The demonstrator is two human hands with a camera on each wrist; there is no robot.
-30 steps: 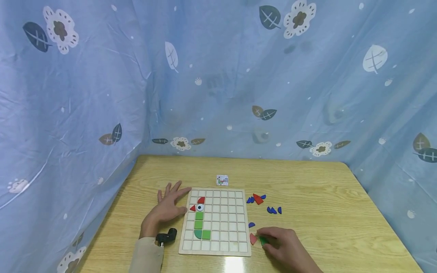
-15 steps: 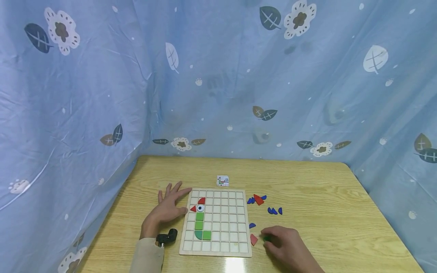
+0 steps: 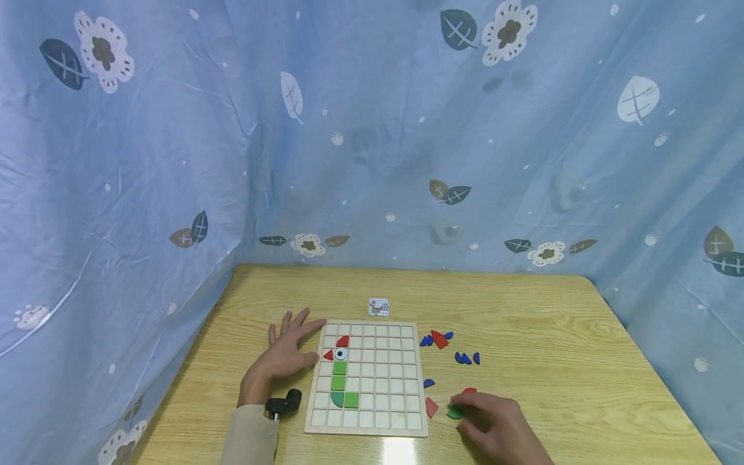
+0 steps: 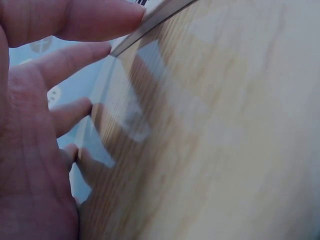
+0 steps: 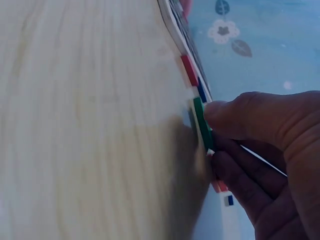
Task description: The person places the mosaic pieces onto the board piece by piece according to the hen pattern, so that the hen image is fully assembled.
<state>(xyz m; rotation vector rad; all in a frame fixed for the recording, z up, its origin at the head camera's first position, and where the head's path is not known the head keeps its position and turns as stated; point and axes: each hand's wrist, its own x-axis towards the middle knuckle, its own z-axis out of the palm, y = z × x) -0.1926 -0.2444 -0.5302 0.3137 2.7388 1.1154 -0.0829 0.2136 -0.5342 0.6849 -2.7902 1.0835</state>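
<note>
My right hand (image 3: 491, 423) is low over the table, right of the grid board, thumb and fingers at opposite ends of a dark green tile with a curved edge (image 3: 456, 412). In the right wrist view the thumb touches this green tile (image 5: 201, 124), and fingertips are right at its other end. A red tile (image 3: 469, 391) shows just beyond the fingers. My left hand (image 3: 285, 352) lies with spread fingers at the left edge of the wooden grid board (image 3: 366, 431), thumb and index finger touching its side. Green, red and white eye tiles form a bird-like head and neck on the board.
A small printed pattern card (image 3: 378, 307) lies behind the board. To its right are a pinkish-red tile (image 3: 431, 407), a red pointed tile (image 3: 439, 339) and several blue tiles (image 3: 463, 358). A patterned blue curtain (image 3: 372, 194) surrounds the table.
My right hand has shifted slightly right with the green tile. A red tile now shows beside its fingers. My left hand and the board stay put.
</note>
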